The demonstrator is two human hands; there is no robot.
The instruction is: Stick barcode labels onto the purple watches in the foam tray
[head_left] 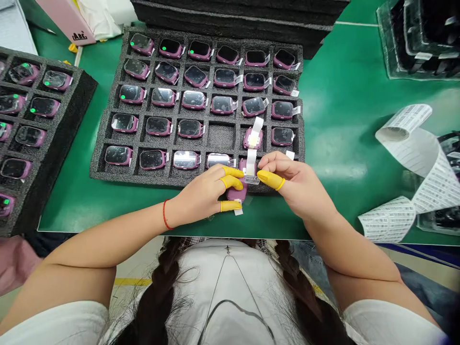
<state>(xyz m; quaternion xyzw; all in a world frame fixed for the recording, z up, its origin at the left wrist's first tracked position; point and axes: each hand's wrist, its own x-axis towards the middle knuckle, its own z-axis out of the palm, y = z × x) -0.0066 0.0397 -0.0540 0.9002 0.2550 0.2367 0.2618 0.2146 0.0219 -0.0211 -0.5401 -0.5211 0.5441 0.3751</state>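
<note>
My left hand (212, 189), with yellow finger cots, grips a purple smartwatch (236, 193) over the tray's front edge. The watch lies back side up, and a small white tab (238, 209) sticks out at its lower end. At the watch's upper end is a white label (252, 179) with a barcode and CE mark. My right hand (289, 179), wearing a yellow cot on the thumb, is closed with its thumb tip at the label's right edge. Behind them, another watch (252, 139) lies face down in a compartment, with a white paper strip (254, 125) across it.
The black foam tray (140, 176) holds rows of purple watches, mostly screen up. A second foam tray (77, 112) of watches stands left. Black foam blocks (230, 17) rise behind. Rolled label sheets (390, 220) and clear plastic trays (390, 67) lie right on the green table.
</note>
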